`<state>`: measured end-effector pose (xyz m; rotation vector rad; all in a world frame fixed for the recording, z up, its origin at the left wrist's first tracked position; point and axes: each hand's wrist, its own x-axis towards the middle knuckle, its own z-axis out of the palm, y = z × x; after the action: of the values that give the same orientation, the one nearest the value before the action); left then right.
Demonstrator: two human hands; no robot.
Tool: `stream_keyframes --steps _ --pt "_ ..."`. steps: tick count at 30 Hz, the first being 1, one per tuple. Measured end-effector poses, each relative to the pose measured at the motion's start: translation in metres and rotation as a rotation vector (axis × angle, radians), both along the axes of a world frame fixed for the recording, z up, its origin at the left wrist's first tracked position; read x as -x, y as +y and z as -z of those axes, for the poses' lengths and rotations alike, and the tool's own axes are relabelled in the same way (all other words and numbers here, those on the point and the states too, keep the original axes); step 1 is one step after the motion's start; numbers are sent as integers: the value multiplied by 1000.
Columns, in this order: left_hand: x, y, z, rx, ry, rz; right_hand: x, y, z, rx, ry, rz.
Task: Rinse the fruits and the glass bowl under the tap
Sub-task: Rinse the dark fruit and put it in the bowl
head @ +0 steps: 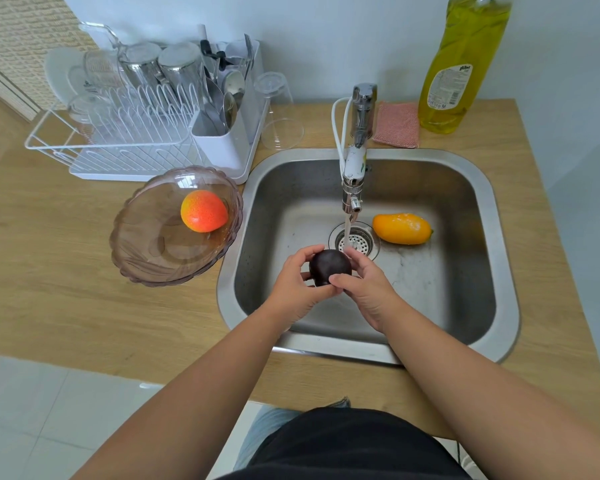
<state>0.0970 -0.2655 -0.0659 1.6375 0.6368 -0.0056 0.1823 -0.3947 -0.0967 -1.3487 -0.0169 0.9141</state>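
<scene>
**Mira:** Water ran from the tap point(353, 188) in a thin stream, and it fell just past the dark plum point(329, 267); so the person would have done best, I judged, to lift the fruit a little further under the spout and turn it, so every side got wet.

**Tov:** Agreed; the hold allowed for that. The left hand point(297, 282) curled round the plum from its own side, thumb over the top; the right hand point(364, 289) cupped it from the other side, thumb pressed to the near face; both were closed on the fruit, neither spread wide.

**Mira:** And where was it?

**Tov:** Above the steel sink point(478, 188), near the front, just short of the drain strainer point(359, 241); the stream seemed to graze the right fingers rather than the plum.

**Mira:** How did it look?

**Tov:** Round, smooth, nearly black with a dull sheen; probably slippery once wet, so a slow roll between both palms seemed wiser than a quick rub.

**Mira:** The rest?

**Tov:** A yellow mango point(401, 229) lay in the basin beside the strainer, beaded with water; a red-orange peach-like fruit point(203, 211) sat in the glass bowl point(146, 258) on the wooden counter point(66, 306), left of the sink; the bowl looked not yet rinsed.
</scene>
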Motion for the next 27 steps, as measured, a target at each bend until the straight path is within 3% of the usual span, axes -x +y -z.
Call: stream_keyframes --steps 10,18,21,27 --pt "5 0 -8 34 -1 -35 -1 2 -4 -9 80 42" --pt "16 4 -15 -11 -20 -50 5 0 -21 46 37 -85" --pt "19 9 -29 -106 -38 -29 10 2 -29 2 -26 -54" --pt "34 33 -56 -544 -183 9 12 26 -62 -60 -245 -48"
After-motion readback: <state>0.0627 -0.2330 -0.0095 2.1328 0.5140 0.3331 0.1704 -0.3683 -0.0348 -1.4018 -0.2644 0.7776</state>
